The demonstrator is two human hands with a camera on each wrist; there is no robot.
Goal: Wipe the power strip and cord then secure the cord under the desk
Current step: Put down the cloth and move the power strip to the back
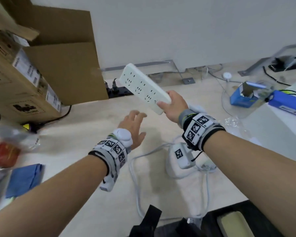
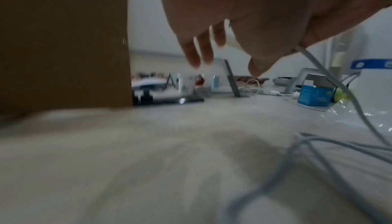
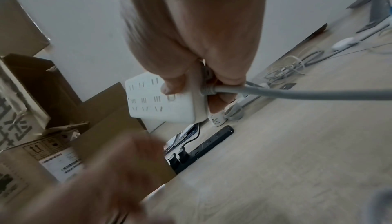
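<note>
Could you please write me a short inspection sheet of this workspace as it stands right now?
Surface: pale wood-look floor, partly bare.
Job's things: white power strip held off the floor, sockets up; blue cloth lying at left.
Clutter: cardboard boxes, blue carton, clear plastic wrap.
Grippers: right hand grips the strip's cord end; left hand open, empty.
Cables: grey cord looped loose on floor.
Surroundings: white wall, black power strip with plugs.

Soft even light, motion-blurred dim wrist views
</note>
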